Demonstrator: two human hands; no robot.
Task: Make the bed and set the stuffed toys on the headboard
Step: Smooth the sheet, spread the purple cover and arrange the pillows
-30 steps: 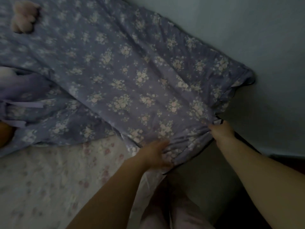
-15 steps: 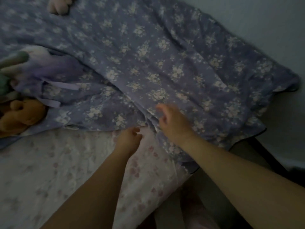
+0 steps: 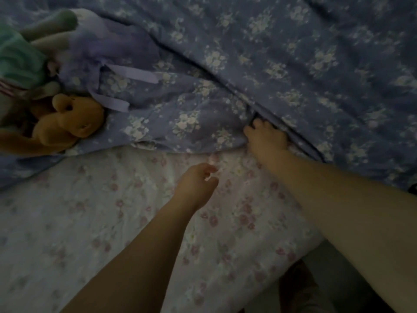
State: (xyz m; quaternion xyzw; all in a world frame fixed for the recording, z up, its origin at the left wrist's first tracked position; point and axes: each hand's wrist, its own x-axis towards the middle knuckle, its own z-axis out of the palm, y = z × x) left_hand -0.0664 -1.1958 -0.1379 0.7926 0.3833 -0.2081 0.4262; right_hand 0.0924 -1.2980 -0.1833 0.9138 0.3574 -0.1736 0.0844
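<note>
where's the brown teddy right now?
Head view, far left: the brown teddy lies on the blue floral duvet, just below a green and purple toy, well left of both hands.

2 bare forearms, no sleeves, left hand, right hand

Bare floral sheet is lying open from six to nine o'clock. Bunched blue duvet is blocking twelve through three, and stuffed toys are crowding ten o'clock.
</note>
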